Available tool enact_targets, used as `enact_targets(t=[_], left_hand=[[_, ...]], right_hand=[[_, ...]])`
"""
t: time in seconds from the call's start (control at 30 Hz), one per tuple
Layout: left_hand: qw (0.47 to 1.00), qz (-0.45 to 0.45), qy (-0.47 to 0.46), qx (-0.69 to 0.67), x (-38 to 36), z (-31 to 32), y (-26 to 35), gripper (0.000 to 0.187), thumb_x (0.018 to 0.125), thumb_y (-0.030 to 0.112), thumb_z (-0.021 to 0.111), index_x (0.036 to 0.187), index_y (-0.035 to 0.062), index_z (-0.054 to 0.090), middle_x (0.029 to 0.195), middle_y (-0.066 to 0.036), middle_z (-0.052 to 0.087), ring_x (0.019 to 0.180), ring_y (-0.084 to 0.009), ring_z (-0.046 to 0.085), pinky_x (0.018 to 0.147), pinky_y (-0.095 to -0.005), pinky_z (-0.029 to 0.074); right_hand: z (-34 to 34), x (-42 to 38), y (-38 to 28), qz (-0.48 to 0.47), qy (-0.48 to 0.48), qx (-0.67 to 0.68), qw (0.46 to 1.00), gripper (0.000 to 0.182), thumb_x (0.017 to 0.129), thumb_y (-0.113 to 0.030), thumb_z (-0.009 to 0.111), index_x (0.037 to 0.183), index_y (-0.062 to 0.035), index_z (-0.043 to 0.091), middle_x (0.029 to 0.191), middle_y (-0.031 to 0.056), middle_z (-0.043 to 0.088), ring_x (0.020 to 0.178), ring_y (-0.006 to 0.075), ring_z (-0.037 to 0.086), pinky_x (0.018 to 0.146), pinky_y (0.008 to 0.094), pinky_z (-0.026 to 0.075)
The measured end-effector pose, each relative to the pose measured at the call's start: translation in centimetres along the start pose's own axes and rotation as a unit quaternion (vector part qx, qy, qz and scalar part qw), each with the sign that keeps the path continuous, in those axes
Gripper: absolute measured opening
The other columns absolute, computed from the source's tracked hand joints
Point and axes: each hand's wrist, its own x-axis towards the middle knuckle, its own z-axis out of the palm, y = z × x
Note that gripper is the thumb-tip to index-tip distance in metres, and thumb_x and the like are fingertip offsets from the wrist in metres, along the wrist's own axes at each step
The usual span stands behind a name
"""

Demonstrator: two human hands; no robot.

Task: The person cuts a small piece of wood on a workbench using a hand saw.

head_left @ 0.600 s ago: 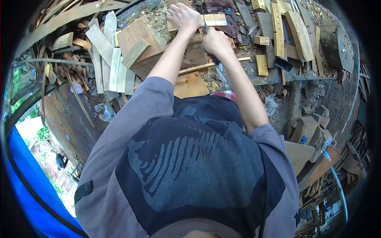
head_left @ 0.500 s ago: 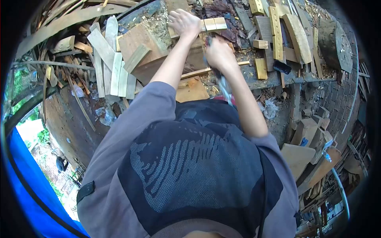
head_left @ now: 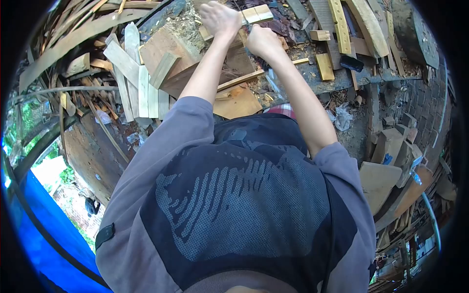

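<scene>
My left hand (head_left: 221, 20) presses down on a pale wooden strip (head_left: 257, 14), its fingers bent over the strip's left part. Thin dark lines cross the strip where it sticks out to the right of the hand. My right hand (head_left: 265, 41) is closed just in front of the strip, in a fist around what looks like a hand saw. A thin dark blade (head_left: 246, 17) runs from this fist up across the strip, between both hands. The saw's handle is mostly hidden by the fingers.
Brown wooden blocks (head_left: 171, 46) and pale boards (head_left: 143, 93) lie to the left. On the right are a yellow block (head_left: 324, 67), a long strip with holes (head_left: 340, 27), a dark object (head_left: 351, 62) and a thick log (head_left: 415, 36). Wood chips litter the bench.
My right hand has moved forward, away from my body, with the saw. My left hand stays on the wooden strip. The whole view has shifted slightly.
</scene>
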Motion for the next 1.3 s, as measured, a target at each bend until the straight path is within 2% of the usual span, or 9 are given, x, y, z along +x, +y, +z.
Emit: enact_targets(t=[0.23,0.4,0.53,0.63,0.73,0.8,1.0,1.13,1.3], left_hand=[[0.999,-0.022,-0.001,0.033,-0.1,0.5,-0.5,0.038,0.074,0.018,0.056,0.098,-0.0116,0.050,0.105,-0.025,0.050,0.105,-0.0376,0.049,0.090,-0.0476,0.041],[0.998,0.048,-0.040,-0.011,-0.2,0.1,-1.2,0.036,0.073,0.015,0.055,0.096,-0.0132,0.049,0.103,-0.028,0.049,0.101,-0.0394,0.050,0.089,-0.0454,0.041],[0.997,0.038,0.008,-0.060,-0.2,0.9,-1.5,0.029,0.071,0.011,0.053,0.090,-0.0106,0.046,0.097,-0.024,0.046,0.096,-0.0364,0.049,0.085,-0.0439,0.039],[0.999,0.020,0.018,-0.019,-0.6,0.5,-0.8,0.034,0.072,0.012,0.055,0.093,-0.0138,0.048,0.099,-0.027,0.049,0.099,-0.0404,0.051,0.085,-0.0443,0.042],[0.999,-0.003,0.034,-0.007,-0.4,0.7,-0.6,0.032,0.072,0.012,0.055,0.092,-0.0124,0.048,0.099,-0.027,0.048,0.098,-0.0403,0.050,0.084,-0.0455,0.041],[0.999,0.040,0.030,-0.011,-0.4,0.9,-0.7,0.031,0.072,0.012,0.054,0.091,-0.0114,0.049,0.099,-0.026,0.049,0.097,-0.0404,0.051,0.084,-0.0458,0.041],[0.998,0.057,0.007,0.002,-0.8,-0.9,0.5,0.026,0.077,0.013,0.049,0.092,-0.0075,0.051,0.099,-0.026,0.052,0.096,-0.0403,0.053,0.086,-0.0473,0.041],[0.999,-0.025,0.031,0.027,-0.8,0.0,0.8,0.026,0.077,0.014,0.049,0.095,-0.0049,0.051,0.099,-0.025,0.052,0.096,-0.0400,0.054,0.083,-0.0495,0.044],[0.999,0.021,0.033,0.033,-0.4,0.6,0.3,0.027,0.077,0.015,0.050,0.095,-0.0055,0.051,0.099,-0.025,0.052,0.094,-0.0396,0.056,0.080,-0.0474,0.046]], right_hand=[[-2.5,-8.8,0.2,0.017,-0.008,0.019,1.000,0.031,0.086,-0.012,0.042,0.104,0.0089,0.057,0.102,0.0323,0.062,0.099,0.0432,0.062,0.087,0.0479,0.050],[-0.6,-5.4,0.5,-0.005,0.018,0.025,1.000,0.031,0.084,-0.011,0.045,0.104,0.0094,0.057,0.099,0.0303,0.064,0.098,0.0413,0.063,0.085,0.0468,0.051],[-1.3,-0.8,-1.6,-0.010,-0.035,0.014,0.999,0.032,0.086,-0.012,0.043,0.106,0.0079,0.057,0.102,0.0293,0.063,0.100,0.0394,0.063,0.086,0.0465,0.051],[0.3,-3.0,-0.7,-0.001,0.030,0.044,0.999,0.032,0.087,-0.013,0.042,0.107,0.0070,0.057,0.103,0.0299,0.063,0.100,0.0403,0.063,0.086,0.0469,0.050],[-1.0,-8.4,0.0,0.019,0.002,0.028,0.999,0.031,0.087,-0.013,0.042,0.107,0.0069,0.056,0.103,0.0298,0.063,0.099,0.0427,0.062,0.087,0.0478,0.050],[-1.5,-9.2,1.0,0.028,-0.015,0.007,0.999,0.031,0.087,-0.013,0.043,0.108,0.0068,0.055,0.104,0.0296,0.063,0.099,0.0438,0.062,0.087,0.0482,0.049],[0.8,0.3,-0.1,-0.005,0.004,0.005,1.000,0.033,0.087,-0.013,0.042,0.110,0.0055,0.057,0.106,0.0285,0.063,0.102,0.0420,0.061,0.088,0.0483,0.049],[0.1,-3.0,-0.1,-0.001,0.017,0.049,0.999,0.034,0.087,-0.015,0.041,0.109,0.0075,0.056,0.106,0.0304,0.062,0.103,0.0433,0.060,0.089,0.0493,0.048],[-1.7,-8.4,1.5,0.001,0.003,0.011,1.000,0.033,0.086,-0.014,0.042,0.106,0.0090,0.054,0.099,0.0360,0.060,0.098,0.0483,0.059,0.088,0.0519,0.046]])
